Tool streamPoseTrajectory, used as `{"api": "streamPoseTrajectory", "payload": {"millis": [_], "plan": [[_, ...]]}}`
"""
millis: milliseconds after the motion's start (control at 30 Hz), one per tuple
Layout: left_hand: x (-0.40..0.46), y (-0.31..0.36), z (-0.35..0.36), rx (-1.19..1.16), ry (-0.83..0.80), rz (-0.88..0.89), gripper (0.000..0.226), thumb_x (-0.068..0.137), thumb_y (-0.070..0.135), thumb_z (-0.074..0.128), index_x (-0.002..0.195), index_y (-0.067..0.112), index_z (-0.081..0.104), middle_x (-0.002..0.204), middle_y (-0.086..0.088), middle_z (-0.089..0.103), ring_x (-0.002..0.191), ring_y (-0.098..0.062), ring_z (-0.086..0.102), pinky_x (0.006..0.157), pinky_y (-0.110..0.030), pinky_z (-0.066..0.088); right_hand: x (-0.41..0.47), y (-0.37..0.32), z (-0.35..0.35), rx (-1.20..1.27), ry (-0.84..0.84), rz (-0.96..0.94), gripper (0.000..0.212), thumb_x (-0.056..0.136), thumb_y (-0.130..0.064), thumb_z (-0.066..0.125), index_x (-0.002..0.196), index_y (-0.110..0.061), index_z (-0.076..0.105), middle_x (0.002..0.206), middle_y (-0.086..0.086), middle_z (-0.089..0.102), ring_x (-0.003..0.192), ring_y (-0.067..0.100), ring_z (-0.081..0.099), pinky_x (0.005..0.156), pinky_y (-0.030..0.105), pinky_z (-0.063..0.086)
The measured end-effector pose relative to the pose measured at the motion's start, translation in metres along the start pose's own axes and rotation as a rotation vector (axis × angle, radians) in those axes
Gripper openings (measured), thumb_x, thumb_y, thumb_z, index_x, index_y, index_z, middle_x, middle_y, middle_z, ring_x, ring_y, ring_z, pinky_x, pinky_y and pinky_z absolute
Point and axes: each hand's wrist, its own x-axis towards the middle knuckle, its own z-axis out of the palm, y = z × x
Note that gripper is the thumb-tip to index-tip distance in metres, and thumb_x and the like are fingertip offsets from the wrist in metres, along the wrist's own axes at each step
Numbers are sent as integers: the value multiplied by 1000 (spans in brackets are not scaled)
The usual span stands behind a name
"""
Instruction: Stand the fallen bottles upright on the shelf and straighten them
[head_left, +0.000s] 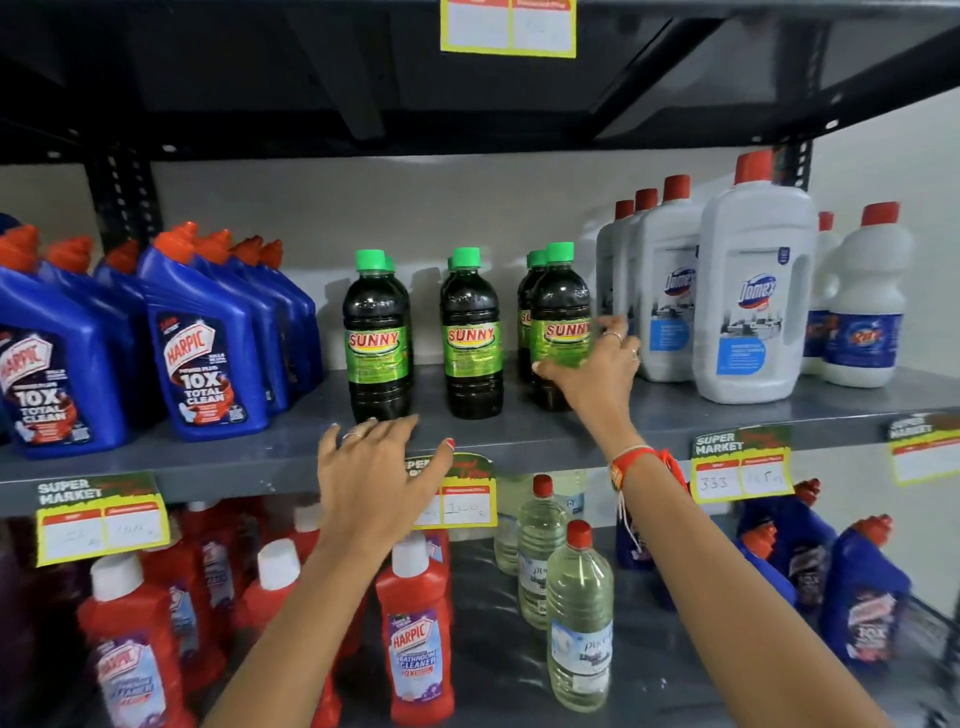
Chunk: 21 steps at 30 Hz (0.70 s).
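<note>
Dark Sunny bottles with green caps stand upright in three short rows on the grey shelf (519, 434). The left front Sunny bottle (376, 338) and the middle Sunny bottle (471, 335) stand free. My right hand (592, 371) wraps around the lower part of the right front Sunny bottle (560, 312), which is upright. My left hand (376, 478) hovers in front of the shelf edge, just below the left bottle, fingers spread and holding nothing.
Blue Harpic bottles (202, 358) crowd the shelf's left; white Domex bottles (748, 296) and Rin bottles (865, 312) stand on the right. The lower shelf holds red Harpic bottles (415, 634) and clear liquid bottles (579, 623). Price tags (740, 462) hang on the shelf edge.
</note>
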Motion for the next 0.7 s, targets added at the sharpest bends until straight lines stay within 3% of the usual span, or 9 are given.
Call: {"api": "streamPoseTrajectory", "payload": {"millis": [167,267,533,700], "plan": [[6,27,19,0,-61,61,68,77,62,25,113,17,63,117,-3,66,110,-22,57,95,-42,37,9,9,0,51,-253,21,88,61,-25,87,125,-1,31,129,18,53,123,32,49,100,39,42],[3,27,25,-1,-42,60,63,80,59,29,110,17,65,114,-3,68,107,-23,59,88,-40,42,10,10,-1,39,-252,18,78,64,-21,85,120,-2,34,125,18,58,118,33,54,94,37,44],[2,29,22,0,-32,46,59,80,57,33,108,17,66,111,-3,69,104,-22,60,87,-38,43,9,7,-2,52,-238,17,73,66,-14,83,119,1,34,124,20,57,116,35,54,93,36,44],[1,31,20,-31,-54,25,62,80,59,29,110,18,65,114,-3,67,107,-22,59,89,-38,41,6,5,-4,46,-234,24,87,66,-15,84,130,3,28,131,24,48,127,37,43,103,39,37]]}}
